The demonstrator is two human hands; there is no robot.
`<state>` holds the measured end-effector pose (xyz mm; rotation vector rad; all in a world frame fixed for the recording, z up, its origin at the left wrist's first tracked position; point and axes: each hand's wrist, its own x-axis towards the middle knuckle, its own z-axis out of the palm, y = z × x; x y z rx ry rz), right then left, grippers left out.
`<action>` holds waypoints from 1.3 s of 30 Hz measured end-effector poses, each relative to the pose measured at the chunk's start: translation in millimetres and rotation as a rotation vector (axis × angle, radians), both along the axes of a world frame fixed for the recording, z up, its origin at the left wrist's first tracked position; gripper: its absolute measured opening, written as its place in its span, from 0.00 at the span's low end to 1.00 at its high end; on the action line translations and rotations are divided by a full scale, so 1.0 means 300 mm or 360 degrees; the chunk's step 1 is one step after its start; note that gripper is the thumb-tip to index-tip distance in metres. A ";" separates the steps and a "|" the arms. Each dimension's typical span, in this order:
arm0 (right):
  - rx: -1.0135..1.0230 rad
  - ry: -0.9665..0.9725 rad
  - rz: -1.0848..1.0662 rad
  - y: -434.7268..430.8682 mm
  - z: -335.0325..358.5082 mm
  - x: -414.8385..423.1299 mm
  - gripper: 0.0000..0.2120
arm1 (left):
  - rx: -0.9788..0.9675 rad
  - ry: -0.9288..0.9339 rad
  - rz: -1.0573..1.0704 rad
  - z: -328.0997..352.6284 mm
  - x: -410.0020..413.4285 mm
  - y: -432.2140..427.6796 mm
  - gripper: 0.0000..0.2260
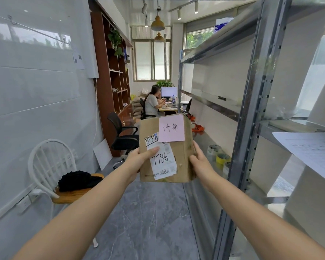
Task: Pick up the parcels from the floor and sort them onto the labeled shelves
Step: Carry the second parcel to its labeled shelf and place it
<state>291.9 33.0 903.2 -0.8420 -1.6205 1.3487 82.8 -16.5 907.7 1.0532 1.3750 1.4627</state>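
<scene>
I hold a brown cardboard parcel up in front of me at chest height, flat face toward the camera. It carries a pink handwritten note near its top and a white shipping label marked 7786. My left hand grips its left edge, thumb lying over the white label. My right hand grips its right edge. The grey metal shelf rack stands along my right side, its boards close beside the parcel.
A white chair with black cloth on its seat stands at the left wall. A black office chair sits farther down the aisle. Tape rolls lie on a low shelf. A sheet of paper hangs off a right shelf. A person sits at the far desk.
</scene>
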 end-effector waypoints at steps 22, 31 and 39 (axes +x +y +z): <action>-0.0283 0.0236 -0.0629 -0.007 -0.020 0.105 0.13 | 0.0006 -0.0640 -0.0613 0.002 0.171 0.104 0.25; -0.0310 0.0240 -0.1025 -0.121 -0.060 0.111 0.19 | -0.0227 -0.0795 -0.1104 -0.044 0.222 0.182 0.25; -0.0308 0.0315 -0.1490 -0.403 -0.037 0.212 0.21 | -0.0361 -0.0735 -0.1399 -0.051 0.403 0.094 0.25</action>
